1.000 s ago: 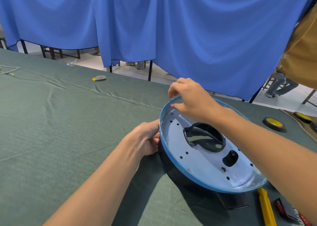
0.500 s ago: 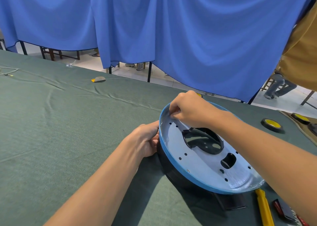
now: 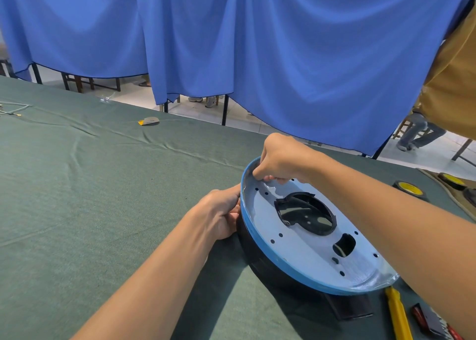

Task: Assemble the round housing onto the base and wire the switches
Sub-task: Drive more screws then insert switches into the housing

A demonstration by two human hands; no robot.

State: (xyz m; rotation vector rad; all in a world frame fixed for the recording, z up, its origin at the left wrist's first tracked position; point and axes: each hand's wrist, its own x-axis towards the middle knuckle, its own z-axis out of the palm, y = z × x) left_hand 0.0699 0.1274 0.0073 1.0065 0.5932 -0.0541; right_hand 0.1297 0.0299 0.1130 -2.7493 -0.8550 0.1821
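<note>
Two hands on the housing (image 3: 280,265): left hand (image 3: 219,216) curls round its rim, steadying; right hand (image 3: 280,159) pinches what looks like film (image 3: 271,188). I should peel slowly, low.

The housing (image 3: 309,249) sits on the table (image 3: 103,210); screwdriver (image 3: 398,314) right (tape roll (image 3: 409,188) behind).

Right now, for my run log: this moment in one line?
left hand: grips round housing left edge | right hand: pinches at far rim | yellow tool: untouched

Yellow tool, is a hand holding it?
No, the yellow tool lies on the green cloth, while the left hand and right hand touch the round housing.
</note>
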